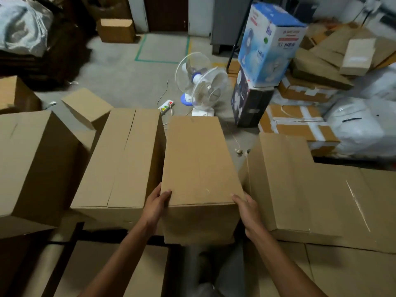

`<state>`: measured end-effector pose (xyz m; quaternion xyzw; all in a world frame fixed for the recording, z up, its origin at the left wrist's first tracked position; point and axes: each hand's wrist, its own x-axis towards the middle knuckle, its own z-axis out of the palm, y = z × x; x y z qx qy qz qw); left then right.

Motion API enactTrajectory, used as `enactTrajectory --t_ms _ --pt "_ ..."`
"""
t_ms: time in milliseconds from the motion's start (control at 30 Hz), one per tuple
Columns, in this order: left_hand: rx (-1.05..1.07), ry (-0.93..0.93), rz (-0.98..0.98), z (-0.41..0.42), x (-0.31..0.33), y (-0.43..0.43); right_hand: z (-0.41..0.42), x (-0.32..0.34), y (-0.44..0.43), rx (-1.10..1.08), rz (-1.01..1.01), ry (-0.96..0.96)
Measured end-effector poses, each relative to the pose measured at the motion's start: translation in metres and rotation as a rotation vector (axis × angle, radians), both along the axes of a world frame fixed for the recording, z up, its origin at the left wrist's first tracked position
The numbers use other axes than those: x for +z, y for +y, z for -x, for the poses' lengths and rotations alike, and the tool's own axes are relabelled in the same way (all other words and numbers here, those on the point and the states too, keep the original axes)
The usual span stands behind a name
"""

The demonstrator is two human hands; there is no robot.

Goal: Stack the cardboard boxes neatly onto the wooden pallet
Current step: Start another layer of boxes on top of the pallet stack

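The cardboard box point(199, 163) is dead centre in front of me, its long side running away from me, slotted into the gap between the left-hand box point(122, 159) and the wide right-hand box point(300, 189). My left grip point(157, 207) is wrapped round the near left corner, thumb up on the top face. My right grip point(246, 211) mirrors it on the near right corner, so both are closed on this one box. One grip per corner makes sense to me: a box this long wants to twist, and holding both near corners lets me keep it square to its neighbours. Its top stands higher than theirs. Whether its base is down or hanging I can't tell, as the bottom edge is lost in shadow. The pallet itself I can't pick out, only dark gaps and flat cardboard point(107, 271) below my wrists. I'd call this the lining-up step, closing the seams on either side. Further out, a bigger box point(32, 163) sits far left. Ahead on the concrete floor point(128, 78) stand two white fans point(201, 86) beside a power strip point(166, 106), well apart from my row.
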<state>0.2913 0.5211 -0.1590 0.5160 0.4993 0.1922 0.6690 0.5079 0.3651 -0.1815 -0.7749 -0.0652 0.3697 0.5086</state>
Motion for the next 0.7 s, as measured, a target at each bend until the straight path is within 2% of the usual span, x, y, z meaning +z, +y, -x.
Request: enactTrajectory --t_ms 100,200,333,533,700 --pt "0.002 -0.098 -0.100 0.011 0.046 -0.016 0.016 0.050 -0.011 -0.100 -0.163 -0.052" --pt "0.091 -0.218 -0.149 0.032 0.082 -0.036 0.040 0.099 -0.030 -0.100 -0.275 -0.089" --pt "0.038 -0.286 -0.182 0.061 0.120 -0.074 0.077 0.143 -0.075 -0.053 -0.360 -0.202" --pt "-0.049 -0.309 -0.113 0.097 0.137 -0.134 0.120 0.181 -0.168 -0.049 -0.422 -0.191" --pt "-0.093 -0.267 -0.008 0.105 0.133 -0.188 0.145 0.183 -0.239 -0.126 -0.366 -0.147"
